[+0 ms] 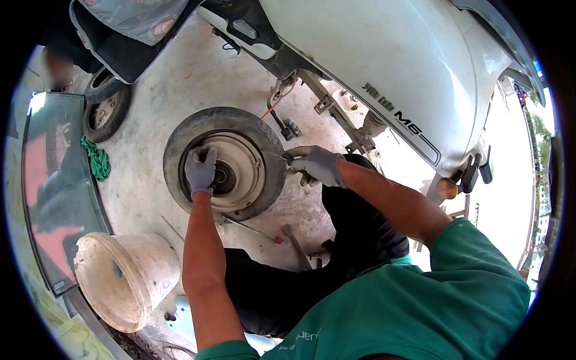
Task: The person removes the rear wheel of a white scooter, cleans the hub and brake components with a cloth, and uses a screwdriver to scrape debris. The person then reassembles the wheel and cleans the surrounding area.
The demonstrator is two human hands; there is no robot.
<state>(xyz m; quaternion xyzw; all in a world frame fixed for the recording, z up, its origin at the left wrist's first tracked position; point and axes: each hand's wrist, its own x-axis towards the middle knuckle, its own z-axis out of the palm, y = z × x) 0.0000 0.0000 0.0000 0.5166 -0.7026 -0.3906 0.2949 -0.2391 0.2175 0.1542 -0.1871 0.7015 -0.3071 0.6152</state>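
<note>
A black tyre (174, 157) on a cream-coloured wheel rim (252, 170) lies flat on the floor in front of me. My left hand (201, 170), in a grey glove, is at the left inner side of the rim, beside the dark hub hole. Its fingers are curled with the thumb against them; what they hold, if anything, is hidden. At the tyre's right edge my right hand (317, 165), also gloved, is closed around a thin metal rod (274, 155) that reaches over the tyre's sidewall. A second rod with a red end (278, 240) lies by the near side of the tyre.
A white vehicle body (372, 54) with an exposed metal frame (327, 102) stands at upper right. To the left are a dirty white bucket (165, 258), a glass panel (63, 198), a green cloth (97, 161) and another wheel (108, 114). A flat metal bar (296, 246) lies near my knees.
</note>
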